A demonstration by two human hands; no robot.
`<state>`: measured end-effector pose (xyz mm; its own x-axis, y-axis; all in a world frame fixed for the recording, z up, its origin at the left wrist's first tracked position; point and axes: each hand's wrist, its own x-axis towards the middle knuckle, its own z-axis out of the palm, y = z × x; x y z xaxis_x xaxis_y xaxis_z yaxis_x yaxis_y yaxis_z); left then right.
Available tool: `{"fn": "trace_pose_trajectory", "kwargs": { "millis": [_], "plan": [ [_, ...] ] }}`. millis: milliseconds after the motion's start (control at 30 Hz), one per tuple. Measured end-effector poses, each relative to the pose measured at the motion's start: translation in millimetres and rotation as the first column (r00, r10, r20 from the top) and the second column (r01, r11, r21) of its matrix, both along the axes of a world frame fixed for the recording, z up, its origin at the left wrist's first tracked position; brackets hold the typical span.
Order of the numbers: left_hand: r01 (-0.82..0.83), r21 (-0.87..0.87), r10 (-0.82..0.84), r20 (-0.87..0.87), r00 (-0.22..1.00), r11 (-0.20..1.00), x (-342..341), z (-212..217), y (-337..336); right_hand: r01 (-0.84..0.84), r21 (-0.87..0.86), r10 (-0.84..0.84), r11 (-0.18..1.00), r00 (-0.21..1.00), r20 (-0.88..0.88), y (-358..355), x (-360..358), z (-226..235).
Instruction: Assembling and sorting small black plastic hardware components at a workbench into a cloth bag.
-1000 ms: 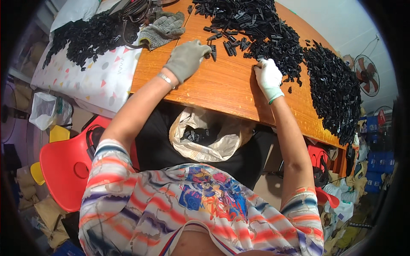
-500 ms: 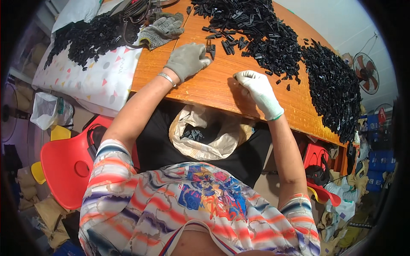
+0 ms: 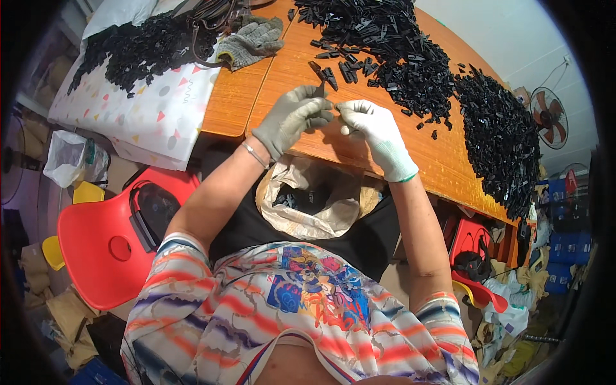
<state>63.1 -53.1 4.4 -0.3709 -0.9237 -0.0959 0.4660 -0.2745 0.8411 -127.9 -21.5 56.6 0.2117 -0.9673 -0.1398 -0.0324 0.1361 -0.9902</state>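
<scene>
My left hand, in a grey glove, is closed with its thumb and fingers pinching a small black plastic piece that juts up from them. Fingertip to fingertip with it, my right hand in a white glove is also pinched. Whatever lies between the right fingertips is too small or covered to make out. Both hands hover above the near edge of the wooden table. Just beyond them lie a few loose black plastic pieces.
Large heaps of black pieces cover the table's far and right parts; another pile lies on the patterned cloth. A knitted grey glove rests far left. An open sack stands at my lap, beside a red chair.
My left hand has drawn back from the loose pieces toward me and to the right, lifting a black piece. My right hand has moved left to meet it.
</scene>
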Motion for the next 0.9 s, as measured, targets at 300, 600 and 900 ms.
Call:
{"fn": "trace_pose_trajectory", "kwargs": {
  "millis": [300, 600, 900],
  "plan": [
    [-0.001, -0.059, 0.002, 0.013, 1.000, 0.998, -19, 2, 14, 0.162, 0.018, -0.163, 0.987, 0.970, 0.180, 10, 16, -4],
    [-0.029, -0.008, 0.029, 0.060, 0.998, 1.000, -25, 1, 19, 0.147, -0.373, -0.333, 0.916, 0.796, -0.506, 12, 20, -16],
    [-0.040, -0.002, 0.040, 0.017, 0.999, 0.999, -28, -4, 19, -0.133, -0.694, -0.520, 0.708, 0.566, -0.639, 21, 18, -19]
  ]
}}
